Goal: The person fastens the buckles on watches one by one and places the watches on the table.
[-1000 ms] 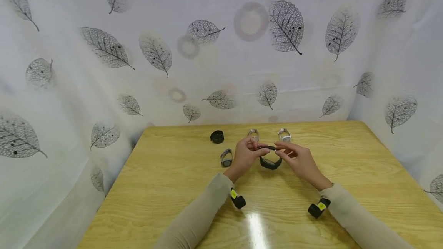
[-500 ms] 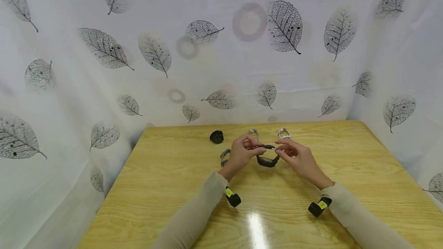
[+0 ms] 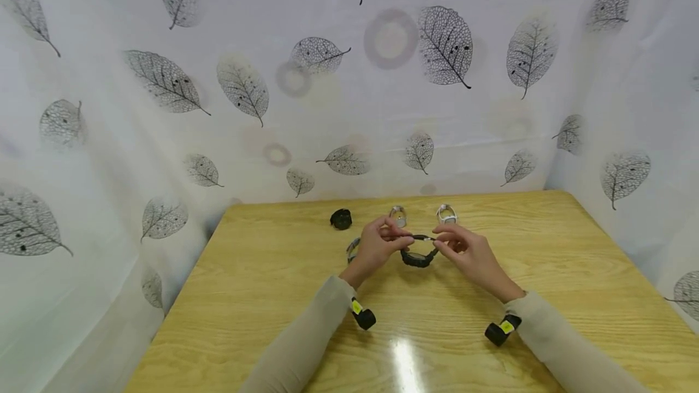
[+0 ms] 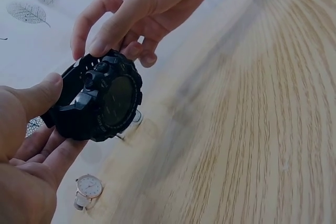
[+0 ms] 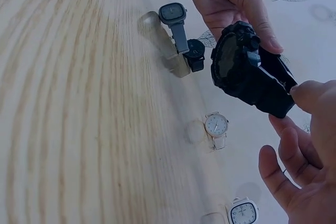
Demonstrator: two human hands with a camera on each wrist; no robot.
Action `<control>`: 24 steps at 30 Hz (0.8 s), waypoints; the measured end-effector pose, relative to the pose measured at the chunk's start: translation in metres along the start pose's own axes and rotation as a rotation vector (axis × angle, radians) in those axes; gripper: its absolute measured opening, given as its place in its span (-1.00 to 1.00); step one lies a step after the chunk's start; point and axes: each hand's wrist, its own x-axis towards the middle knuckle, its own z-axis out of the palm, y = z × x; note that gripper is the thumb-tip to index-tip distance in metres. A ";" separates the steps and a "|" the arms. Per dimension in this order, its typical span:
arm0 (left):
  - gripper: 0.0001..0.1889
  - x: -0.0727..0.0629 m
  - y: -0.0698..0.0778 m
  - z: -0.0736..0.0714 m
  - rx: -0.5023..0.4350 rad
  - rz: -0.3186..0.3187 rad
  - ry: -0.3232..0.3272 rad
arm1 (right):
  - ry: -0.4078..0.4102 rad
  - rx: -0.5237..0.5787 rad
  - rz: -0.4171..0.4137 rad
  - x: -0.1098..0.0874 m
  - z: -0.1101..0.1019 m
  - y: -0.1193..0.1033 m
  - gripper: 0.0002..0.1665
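A black digital watch with a chunky round case is held above the table between both hands, its case hanging below the strap. My left hand pinches one side of the strap between thumb and fingers. On the other side, my right hand pinches the strap near a small shiny part, perhaps the buckle. In the left wrist view the watch's dark face and side buttons show, with punched holes in the strap. The right wrist view has my right thumb on the strap; the strap's ends are partly hidden by fingers.
Behind the hands stand a rose-gold-rimmed watch and a white square watch. A black watch is at the back left. A grey watch sits partly behind my left hand. Leaf-patterned cloth borders the wooden table.
My left hand has shifted slightly left, with the black digital watch moving the same way. The fingertips of the two hands stay on the strap, and the head view has tilted a little.
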 end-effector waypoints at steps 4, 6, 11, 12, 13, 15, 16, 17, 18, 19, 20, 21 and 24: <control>-0.71 0.002 0.000 0.003 -0.058 -0.029 0.028 | 0.013 -0.005 0.036 0.003 0.001 0.000 -0.73; -0.70 0.003 0.001 0.005 -0.086 -0.050 0.051 | 0.014 -0.002 0.057 0.005 0.002 0.000 -0.74; -0.74 0.009 0.007 0.009 -0.164 -0.075 0.127 | -0.012 0.085 0.072 0.010 0.000 -0.002 -0.64; -0.76 0.010 0.008 0.009 -0.180 -0.075 0.144 | -0.021 0.113 0.075 0.011 -0.001 -0.002 -0.62; -0.77 0.010 0.009 0.010 -0.193 -0.077 0.158 | -0.030 0.143 0.077 0.011 -0.002 -0.002 -0.61; -0.78 0.011 0.012 0.010 -0.207 -0.082 0.182 | -0.047 0.207 0.100 0.011 -0.003 -0.003 -0.59; -0.78 0.011 0.012 0.010 -0.213 -0.083 0.191 | -0.053 0.238 0.107 0.011 -0.003 -0.003 -0.59; -0.77 0.011 0.013 0.011 -0.216 -0.086 0.197 | -0.059 0.268 0.119 0.011 -0.003 -0.004 -0.58; -0.74 0.011 0.013 0.011 -0.221 -0.088 0.198 | -0.060 0.291 0.129 0.011 -0.002 -0.004 -0.59; -0.72 0.010 0.013 0.011 -0.223 -0.092 0.197 | -0.062 0.315 0.140 0.010 -0.002 -0.004 -0.59; -0.69 0.010 0.013 0.012 -0.223 -0.094 0.193 | -0.060 0.334 0.153 0.010 -0.002 -0.004 -0.59; -0.68 0.010 0.012 0.012 -0.229 -0.098 0.191 | -0.057 0.350 0.160 0.009 -0.001 -0.004 -0.59; -0.66 0.009 0.009 0.012 -0.233 -0.100 0.176 | -0.048 0.378 0.178 0.007 0.000 -0.004 -0.60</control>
